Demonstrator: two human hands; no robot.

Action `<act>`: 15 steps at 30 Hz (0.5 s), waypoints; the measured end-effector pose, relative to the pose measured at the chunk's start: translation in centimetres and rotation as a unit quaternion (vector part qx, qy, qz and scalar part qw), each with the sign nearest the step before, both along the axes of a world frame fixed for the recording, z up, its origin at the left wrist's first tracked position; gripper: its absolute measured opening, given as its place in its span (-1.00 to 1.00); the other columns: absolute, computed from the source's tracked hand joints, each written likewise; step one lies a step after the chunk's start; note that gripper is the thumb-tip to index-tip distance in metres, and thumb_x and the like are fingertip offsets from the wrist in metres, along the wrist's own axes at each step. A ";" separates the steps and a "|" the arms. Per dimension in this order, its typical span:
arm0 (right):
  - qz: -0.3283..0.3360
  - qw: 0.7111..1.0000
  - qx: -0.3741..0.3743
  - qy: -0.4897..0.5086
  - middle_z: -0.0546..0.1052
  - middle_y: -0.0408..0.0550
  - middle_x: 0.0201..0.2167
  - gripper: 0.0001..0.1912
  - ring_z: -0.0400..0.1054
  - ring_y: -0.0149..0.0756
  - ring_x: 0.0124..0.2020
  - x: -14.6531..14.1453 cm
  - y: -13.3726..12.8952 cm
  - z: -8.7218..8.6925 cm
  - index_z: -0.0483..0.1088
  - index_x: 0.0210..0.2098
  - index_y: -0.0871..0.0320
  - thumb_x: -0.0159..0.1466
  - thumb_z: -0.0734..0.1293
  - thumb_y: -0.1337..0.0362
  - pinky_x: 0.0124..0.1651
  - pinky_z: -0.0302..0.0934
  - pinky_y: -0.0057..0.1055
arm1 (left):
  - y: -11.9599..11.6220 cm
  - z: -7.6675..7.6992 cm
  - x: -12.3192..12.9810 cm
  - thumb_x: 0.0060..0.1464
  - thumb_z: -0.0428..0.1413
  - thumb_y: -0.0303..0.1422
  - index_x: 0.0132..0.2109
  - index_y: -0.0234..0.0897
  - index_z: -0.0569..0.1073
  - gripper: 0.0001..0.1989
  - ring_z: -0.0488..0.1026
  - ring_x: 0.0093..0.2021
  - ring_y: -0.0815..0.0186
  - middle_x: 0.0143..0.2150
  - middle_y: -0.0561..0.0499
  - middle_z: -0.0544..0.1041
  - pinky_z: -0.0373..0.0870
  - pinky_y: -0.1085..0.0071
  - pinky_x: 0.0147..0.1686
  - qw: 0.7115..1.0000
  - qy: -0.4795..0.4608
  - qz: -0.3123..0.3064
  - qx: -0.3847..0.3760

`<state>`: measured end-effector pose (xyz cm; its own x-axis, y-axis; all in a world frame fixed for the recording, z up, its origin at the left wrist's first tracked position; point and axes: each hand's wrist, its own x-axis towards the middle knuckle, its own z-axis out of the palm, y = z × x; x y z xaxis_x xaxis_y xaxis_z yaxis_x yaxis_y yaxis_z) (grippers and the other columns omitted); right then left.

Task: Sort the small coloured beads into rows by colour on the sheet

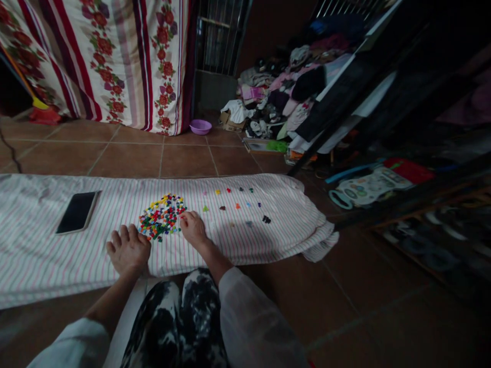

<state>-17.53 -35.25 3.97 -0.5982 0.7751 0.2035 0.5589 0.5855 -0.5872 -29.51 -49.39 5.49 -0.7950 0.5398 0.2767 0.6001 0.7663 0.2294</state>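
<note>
A pile of small multicoloured pieces lies on the striped cloth in front of me. My right hand is at the right edge of the pile, fingers pinched together; what sits between the fingertips is too small to name. My left hand rests flat on the cloth at the pile's lower left, fingers stretched out. Right of the pile, small colour groups lie apart in rows, among them a light green group, an orange group and a black group.
A phone lies on the cloth at the left. Beyond, on the tiled floor, are a purple basin, a heap of clothes and a red dustpan. A flowered curtain hangs behind. A dark post slants at the right.
</note>
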 end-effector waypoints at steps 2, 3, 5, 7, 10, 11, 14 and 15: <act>0.004 1.000 -0.010 0.007 0.50 -0.08 -0.16 -0.80 0.37 -0.34 -0.11 0.5 0.1 0.3 0.42 -0.11 0.07 0.33 0.21 0.30 -0.02 0.21 -0.43 | 0.0 0.1 0.1 0.20 -0.26 -0.30 0.18 -0.40 0.33 -0.48 0.12 0.29 -0.07 0.22 -0.31 0.34 0.10 -0.05 0.16 1.000 0.006 -0.003 -0.005; 0.002 1.000 -0.015 0.010 0.50 -0.09 -0.15 -0.80 0.37 -0.33 -0.10 0.8 0.2 0.5 0.42 -0.10 0.06 0.34 0.21 0.29 -0.01 0.21 -0.43 | -0.1 0.2 0.1 0.20 -0.26 -0.30 0.17 -0.39 0.34 -0.49 0.13 0.28 -0.07 0.21 -0.30 0.35 0.11 -0.05 0.15 1.000 0.006 -0.004 -0.007; -0.008 0.999 -0.024 0.020 0.51 -0.10 -0.15 -0.80 0.37 -0.33 -0.08 1.4 0.5 1.1 0.42 -0.10 0.04 0.35 0.21 0.26 -0.01 0.21 -0.43 | -0.1 0.2 0.0 0.19 -0.25 -0.29 0.14 -0.35 0.36 -0.50 0.15 0.26 -0.06 0.17 -0.29 0.38 0.12 -0.04 0.13 1.000 0.002 -0.005 -0.011; -0.021 0.998 -0.032 0.040 0.52 -0.11 -0.16 -0.81 0.38 -0.34 -0.09 2.1 1.0 1.7 0.43 -0.11 0.04 0.35 0.21 0.26 -0.01 0.22 -0.44 | -0.1 0.2 0.0 0.19 -0.25 -0.29 0.12 -0.32 0.38 -0.52 0.16 0.24 -0.05 0.14 -0.28 0.40 0.12 -0.03 0.12 1.000 0.000 -0.005 -0.016; -0.048 0.994 -0.049 0.083 0.54 -0.10 -0.20 -0.82 0.41 -0.35 -0.14 3.2 2.0 2.4 0.45 -0.14 0.06 0.32 0.23 0.30 -0.02 0.24 -0.44 | -0.1 0.1 -0.1 0.20 -0.26 -0.29 0.09 -0.32 0.39 -0.52 0.18 0.22 -0.04 0.10 -0.28 0.42 0.13 -0.01 0.10 1.000 0.012 -0.002 -0.029; -0.059 0.992 -0.058 0.098 0.55 -0.09 -0.21 -0.82 0.42 -0.35 -0.16 3.5 2.4 2.5 0.45 -0.16 0.08 0.30 0.24 0.32 -0.03 0.25 -0.43 | -0.1 0.0 -0.1 0.20 -0.27 -0.29 0.08 -0.33 0.39 -0.52 0.19 0.20 -0.04 0.09 -0.28 0.42 0.14 0.00 0.09 0.999 0.019 -0.001 -0.032; -0.088 0.980 -0.091 0.152 0.56 -0.08 -0.25 -0.80 0.45 -0.35 -0.22 4.5 3.5 2.3 0.46 -0.18 0.11 0.24 0.25 0.37 -0.06 0.29 -0.43 | -0.1 -0.1 -0.1 0.20 -0.29 -0.29 0.07 -0.36 0.39 -0.52 0.22 0.17 -0.03 0.08 -0.27 0.43 0.17 0.01 0.06 0.999 0.040 -0.002 -0.034; -0.092 0.975 -0.106 0.172 0.57 -0.09 -0.26 -0.79 0.46 -0.36 -0.24 4.7 3.8 2.1 0.46 -0.18 0.12 0.22 0.25 0.37 -0.08 0.30 -0.42 | -0.1 -0.1 -0.1 0.21 -0.30 -0.30 0.07 -0.36 0.39 -0.51 0.22 0.16 -0.03 0.08 -0.27 0.43 0.17 0.01 0.06 0.998 0.044 -0.003 -0.035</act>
<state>-12.82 -31.43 6.04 -0.3690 0.9096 0.1911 0.3913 0.3385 -0.8557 -29.61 -49.44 5.37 -0.7665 0.5642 0.3068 0.6195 0.7755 0.1219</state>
